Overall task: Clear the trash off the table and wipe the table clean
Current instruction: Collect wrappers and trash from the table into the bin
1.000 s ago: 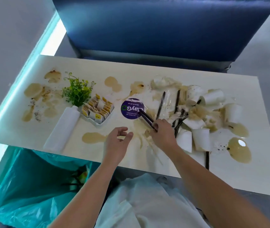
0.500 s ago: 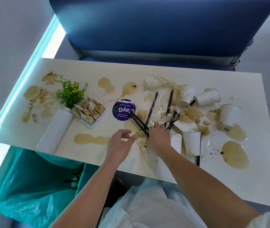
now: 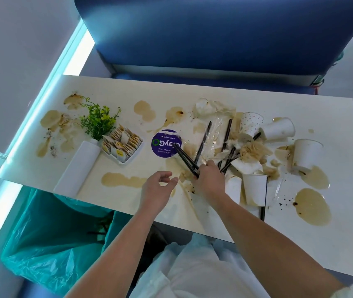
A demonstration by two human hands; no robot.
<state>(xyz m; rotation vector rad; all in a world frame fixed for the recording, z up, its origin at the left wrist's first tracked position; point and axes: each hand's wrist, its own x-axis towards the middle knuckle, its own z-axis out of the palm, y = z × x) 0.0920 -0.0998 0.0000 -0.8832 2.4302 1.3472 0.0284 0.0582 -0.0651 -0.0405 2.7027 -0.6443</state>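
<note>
Gaping beneath the worktop (image 3: 235, 93), down-left of the purple sign (image 3: 164, 143), the bin bag (image 3: 48, 244) sits ready for rubbish. Below the sign the left hand (image 3: 156, 190) hovers loose-fingered and empty, probably to help. Just right, the right hand (image 3: 211, 181) grips black straws (image 3: 185, 159), seemingly bunching them clear of the paper cups (image 3: 255, 190) further right.

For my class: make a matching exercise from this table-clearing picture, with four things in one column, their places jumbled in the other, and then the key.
Things
1 black straws
2 teal bin bag
3 spotted paper cup
4 round purple sign

Places
A below the table's near edge
B just right of the sachet tray
C gripped by the right hand
D beside a plain white cup

Pairs: 1-C, 2-A, 3-D, 4-B
</note>
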